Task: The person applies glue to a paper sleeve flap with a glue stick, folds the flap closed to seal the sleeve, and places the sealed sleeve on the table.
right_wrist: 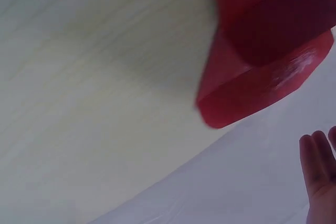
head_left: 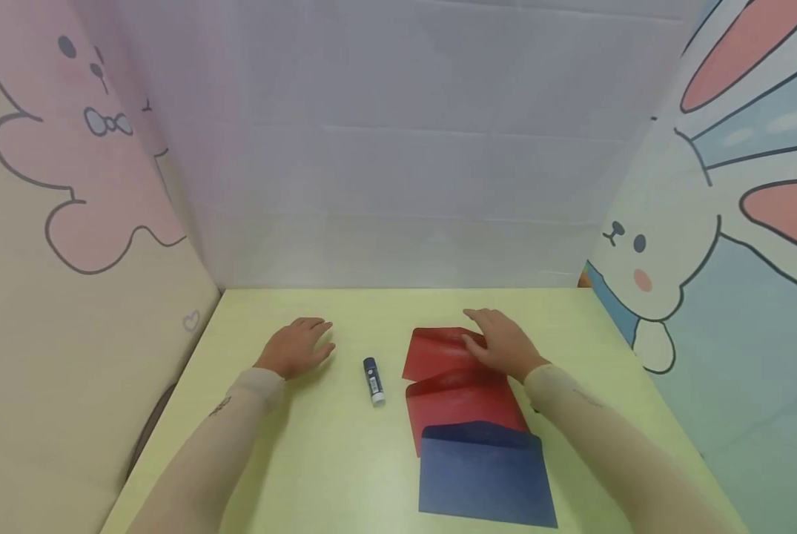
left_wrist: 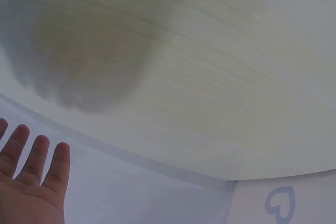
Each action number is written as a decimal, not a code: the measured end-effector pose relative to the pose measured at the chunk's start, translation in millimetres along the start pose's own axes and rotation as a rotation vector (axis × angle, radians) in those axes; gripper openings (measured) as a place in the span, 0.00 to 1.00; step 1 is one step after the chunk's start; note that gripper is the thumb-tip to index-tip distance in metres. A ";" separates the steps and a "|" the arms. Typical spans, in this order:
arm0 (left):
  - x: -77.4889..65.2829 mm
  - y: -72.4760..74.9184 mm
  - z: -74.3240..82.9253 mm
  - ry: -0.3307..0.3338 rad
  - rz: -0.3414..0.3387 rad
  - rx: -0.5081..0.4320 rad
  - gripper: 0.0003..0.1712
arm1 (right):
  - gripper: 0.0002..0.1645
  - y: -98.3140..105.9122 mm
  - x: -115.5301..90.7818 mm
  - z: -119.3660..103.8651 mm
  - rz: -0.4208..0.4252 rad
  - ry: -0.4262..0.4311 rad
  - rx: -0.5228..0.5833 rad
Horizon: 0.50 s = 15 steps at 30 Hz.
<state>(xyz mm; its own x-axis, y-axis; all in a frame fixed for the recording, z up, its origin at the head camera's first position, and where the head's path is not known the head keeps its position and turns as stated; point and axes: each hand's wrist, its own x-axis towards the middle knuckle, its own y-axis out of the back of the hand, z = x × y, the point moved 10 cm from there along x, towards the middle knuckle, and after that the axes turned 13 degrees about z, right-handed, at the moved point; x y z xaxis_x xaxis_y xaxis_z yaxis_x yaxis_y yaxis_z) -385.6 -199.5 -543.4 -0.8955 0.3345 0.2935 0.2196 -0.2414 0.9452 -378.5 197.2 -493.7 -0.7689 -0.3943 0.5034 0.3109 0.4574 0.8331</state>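
Observation:
My left hand (head_left: 296,348) hovers over the left side of the table with its fingers extended and holds nothing; the left wrist view shows its straight, spread fingers (left_wrist: 56,169). On the right, my right hand (head_left: 503,346) is over the right end of the farthest red envelope (head_left: 438,345), fingers stretched and gripping nothing. A second red envelope (head_left: 465,411) overlaps the first, and a blue envelope (head_left: 485,475) lies nearest me over its lower part. Their flaps point away from me. Between the hands lies a glue stick (head_left: 374,382) with a dark blue body and a white end.
The pale yellow table (head_left: 331,460) ends at a white cloth backdrop (head_left: 398,148). Cartoon-printed panels stand at both sides, a pink figure (head_left: 98,185) on the left and a white rabbit (head_left: 665,245) on the right.

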 end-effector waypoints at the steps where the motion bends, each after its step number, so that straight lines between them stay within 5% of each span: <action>1: 0.3 0.0 2.0 -0.002 -0.003 0.001 0.37 | 0.35 -2.0 3.1 -10.1 -0.003 0.013 0.012; 9: 1.6 -1.4 11.6 -0.014 -0.007 0.019 0.35 | 0.14 -36.3 22.5 -76.6 -0.072 0.081 -0.010; 15: -0.8 -4.9 12.6 -0.023 -0.014 0.036 0.34 | 0.16 -73.0 26.8 -122.6 -0.240 0.090 -0.072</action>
<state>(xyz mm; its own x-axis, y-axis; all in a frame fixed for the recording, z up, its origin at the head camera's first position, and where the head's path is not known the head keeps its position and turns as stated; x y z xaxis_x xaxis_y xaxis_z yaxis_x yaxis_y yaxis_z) -381.1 -187.0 -546.4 -0.8896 0.3584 0.2830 0.2211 -0.2042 0.9536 -353.3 55.6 -513.0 -0.7739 -0.5550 0.3049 0.1672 0.2853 0.9437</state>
